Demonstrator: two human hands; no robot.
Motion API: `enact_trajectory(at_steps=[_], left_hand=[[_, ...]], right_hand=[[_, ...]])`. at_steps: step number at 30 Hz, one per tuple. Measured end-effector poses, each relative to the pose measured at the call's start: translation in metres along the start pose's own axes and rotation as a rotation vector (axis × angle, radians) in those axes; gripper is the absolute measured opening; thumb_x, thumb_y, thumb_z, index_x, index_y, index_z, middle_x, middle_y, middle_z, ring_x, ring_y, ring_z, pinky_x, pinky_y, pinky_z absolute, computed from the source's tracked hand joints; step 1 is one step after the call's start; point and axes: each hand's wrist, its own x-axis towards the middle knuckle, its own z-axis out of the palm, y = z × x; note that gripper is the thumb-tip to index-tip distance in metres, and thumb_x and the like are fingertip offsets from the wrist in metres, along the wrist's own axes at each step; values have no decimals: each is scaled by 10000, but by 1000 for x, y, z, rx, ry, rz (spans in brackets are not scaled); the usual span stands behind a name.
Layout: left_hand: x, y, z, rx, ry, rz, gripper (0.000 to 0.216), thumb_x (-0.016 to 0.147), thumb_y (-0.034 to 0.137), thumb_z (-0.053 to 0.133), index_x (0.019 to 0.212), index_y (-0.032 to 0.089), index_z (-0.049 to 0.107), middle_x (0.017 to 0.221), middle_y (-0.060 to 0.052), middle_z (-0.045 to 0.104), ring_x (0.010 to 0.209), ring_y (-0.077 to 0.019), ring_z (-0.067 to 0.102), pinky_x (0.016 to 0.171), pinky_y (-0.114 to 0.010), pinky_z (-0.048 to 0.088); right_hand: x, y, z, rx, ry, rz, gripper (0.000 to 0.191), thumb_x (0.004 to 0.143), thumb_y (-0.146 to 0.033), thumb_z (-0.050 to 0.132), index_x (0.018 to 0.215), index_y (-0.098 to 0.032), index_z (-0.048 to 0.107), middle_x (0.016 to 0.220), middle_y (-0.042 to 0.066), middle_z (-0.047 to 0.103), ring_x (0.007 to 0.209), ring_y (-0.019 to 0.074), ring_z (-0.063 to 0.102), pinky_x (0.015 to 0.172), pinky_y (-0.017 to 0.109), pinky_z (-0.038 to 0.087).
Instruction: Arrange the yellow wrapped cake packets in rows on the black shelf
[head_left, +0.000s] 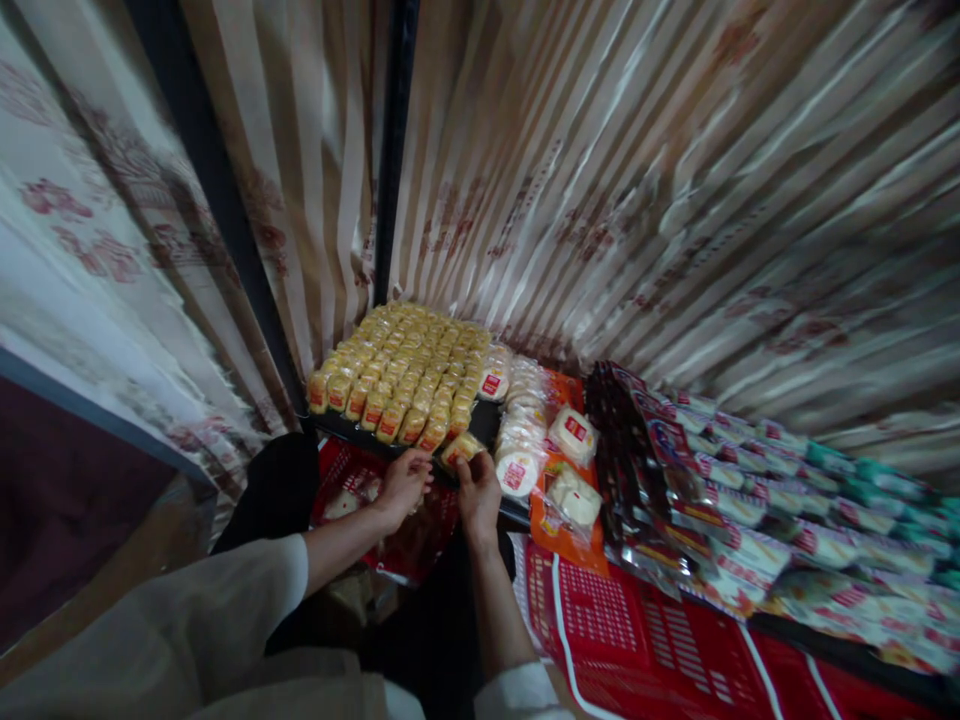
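My right hand (480, 497) pinches a yellow wrapped snack cake (460, 449) at the front edge of the dark shelf (486, 420). Just left of it, my left hand (405, 487) has its fingers curled together; whether anything small is between them is hidden. Behind both hands stand close rows of the same yellow wrapped cakes (405, 365). White round packets with red labels (517, 470) line up right of my right hand. Below my left hand, a red basket (335, 470) holds a few pale packets (341, 504).
Orange packs with white packets (574, 500), dark brown packets (630, 470) and several rows of white and green packets (787, 500) fill the shelf rightward. Red baskets (637, 630) stand below. Plastic sheeting (600, 180) and dark posts (394, 150) enclose the back.
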Motion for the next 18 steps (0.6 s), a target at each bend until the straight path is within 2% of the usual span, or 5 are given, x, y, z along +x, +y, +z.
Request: enact_trajectory(at_steps=[4, 9, 13, 18], left_hand=[[9, 0, -1, 7, -9, 15, 163, 774, 80, 537, 908, 152, 594, 831, -28, 601, 685, -96, 604, 534, -157, 472], [16, -7, -3, -12, -23, 13, 224, 746, 62, 538, 948, 145, 592, 903, -53, 599, 764, -120, 613, 554, -165, 485], [19, -9, -4, -11, -27, 27, 216, 739, 60, 529, 931, 137, 587, 913, -61, 597, 760, -126, 615, 560, -182, 496], [21, -8, -6, 5, -71, 75, 185, 736, 135, 565, 916, 148, 610, 869, -52, 618, 760, -140, 612, 557, -194, 495]], right_hand=[[3, 12, 9, -75, 13, -32, 352, 768, -438, 507, 959, -161, 610, 878, 70, 639, 857, 218, 565, 785, 356, 443], [6, 14, 18, -181, 29, -96, 475, 793, -409, 447, 1159, -127, 555, 1037, 140, 591, 947, 241, 546, 857, 403, 435], [7, 11, 23, -243, 6, -107, 510, 804, -405, 414, 1208, -116, 529, 1105, 171, 553, 1014, 256, 524, 884, 409, 426], [8, 12, 27, -272, 31, -86, 575, 830, -450, 364, 1223, -56, 508, 1201, 223, 515, 1130, 286, 468, 962, 441, 373]])
